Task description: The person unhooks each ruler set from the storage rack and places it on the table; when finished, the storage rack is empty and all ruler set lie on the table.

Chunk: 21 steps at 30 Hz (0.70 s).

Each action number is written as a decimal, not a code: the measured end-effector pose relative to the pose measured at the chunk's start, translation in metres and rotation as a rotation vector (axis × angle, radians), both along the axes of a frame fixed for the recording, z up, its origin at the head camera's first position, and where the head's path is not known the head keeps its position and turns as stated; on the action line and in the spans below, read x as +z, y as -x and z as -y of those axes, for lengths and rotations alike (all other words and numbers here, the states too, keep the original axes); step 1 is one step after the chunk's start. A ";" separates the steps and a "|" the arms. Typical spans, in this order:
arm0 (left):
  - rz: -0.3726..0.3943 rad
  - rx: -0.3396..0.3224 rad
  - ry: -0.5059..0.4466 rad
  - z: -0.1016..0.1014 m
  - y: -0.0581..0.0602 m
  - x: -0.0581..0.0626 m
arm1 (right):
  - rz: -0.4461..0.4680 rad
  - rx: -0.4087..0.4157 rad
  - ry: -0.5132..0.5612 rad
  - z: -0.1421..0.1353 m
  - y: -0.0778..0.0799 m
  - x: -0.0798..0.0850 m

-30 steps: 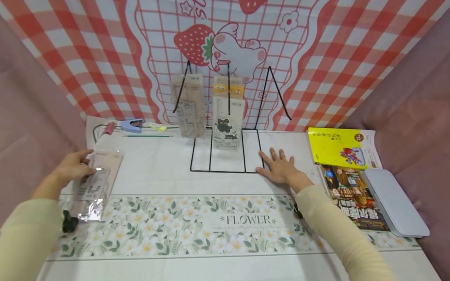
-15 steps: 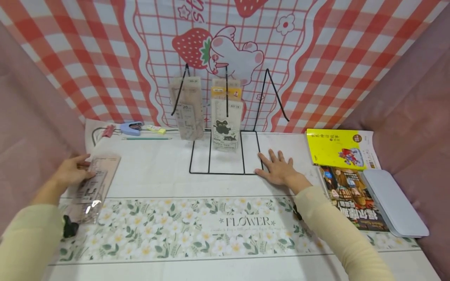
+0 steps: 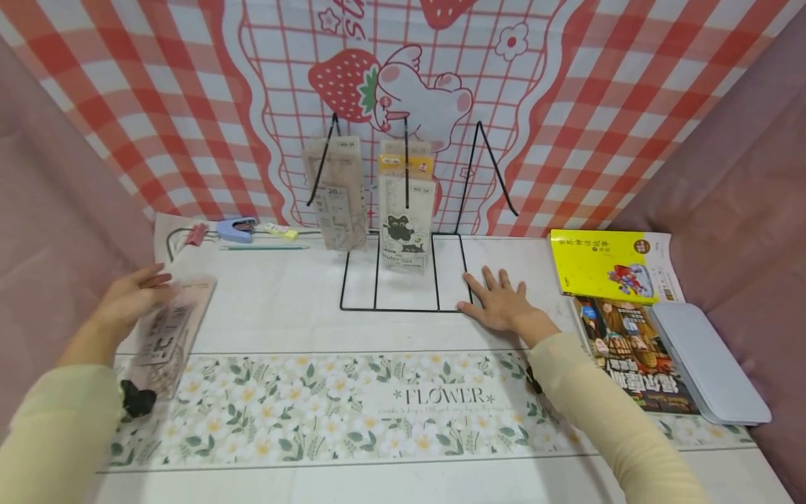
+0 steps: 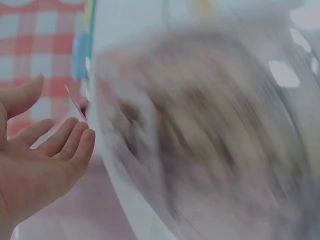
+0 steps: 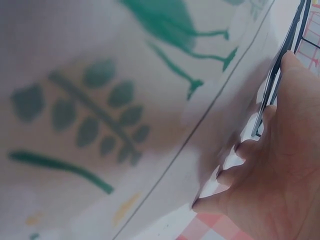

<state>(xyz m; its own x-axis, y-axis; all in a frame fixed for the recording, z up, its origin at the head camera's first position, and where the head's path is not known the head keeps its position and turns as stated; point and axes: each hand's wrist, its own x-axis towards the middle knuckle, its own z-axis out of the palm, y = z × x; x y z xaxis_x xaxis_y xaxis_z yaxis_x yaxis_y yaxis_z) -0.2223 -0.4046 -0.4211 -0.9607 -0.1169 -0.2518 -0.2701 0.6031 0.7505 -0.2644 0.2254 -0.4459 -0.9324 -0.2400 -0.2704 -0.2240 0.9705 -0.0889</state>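
Note:
My left hand (image 3: 133, 299) is over the upper left part of a flat pinkish ruler set packet (image 3: 182, 329) at the table's left side. In the left wrist view the fingers (image 4: 75, 137) are loosely extended, apart from the blurred clear packet (image 4: 215, 135), and hold nothing. My right hand (image 3: 499, 305) lies with spread fingers at the right side of a black wire display rack (image 3: 390, 308); its thumb and index finger touch the base wire. Similar packets (image 3: 340, 196) hang on the rack's left hook, and a cat-print ruler set (image 3: 403, 231) hangs in the middle.
Along the back left lie a blue stapler (image 3: 234, 229), a teal pencil (image 3: 264, 248), a yellow eraser-like item (image 3: 281, 232) and a red clip (image 3: 196, 233). A yellow book (image 3: 585, 262), a dark-covered book (image 3: 623, 350) and a grey case (image 3: 708, 364) lie at right.
My left hand has come off the packet: its fingers, earlier at the packet's face, have straightened and lifted. The packet stays at the left. My right hand remains on the rack's base.

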 end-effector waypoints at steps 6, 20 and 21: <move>-0.087 -0.072 -0.028 -0.058 0.025 0.031 | -0.003 -0.001 0.000 -0.001 0.001 0.001; -0.409 -0.142 -0.133 -0.196 0.078 0.106 | 0.017 -0.004 0.003 0.000 0.000 0.001; -0.442 -0.136 -0.150 -0.201 0.079 0.108 | 0.021 -0.008 0.002 0.000 0.000 0.001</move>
<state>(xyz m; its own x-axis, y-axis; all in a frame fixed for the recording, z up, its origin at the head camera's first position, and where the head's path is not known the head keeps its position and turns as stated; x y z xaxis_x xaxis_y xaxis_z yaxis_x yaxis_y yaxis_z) -0.3016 -0.2039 -0.3130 -0.9834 0.0233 0.1798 0.1682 0.4868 0.8572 -0.2645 0.2255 -0.4451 -0.9283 -0.2335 -0.2893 -0.2148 0.9720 -0.0953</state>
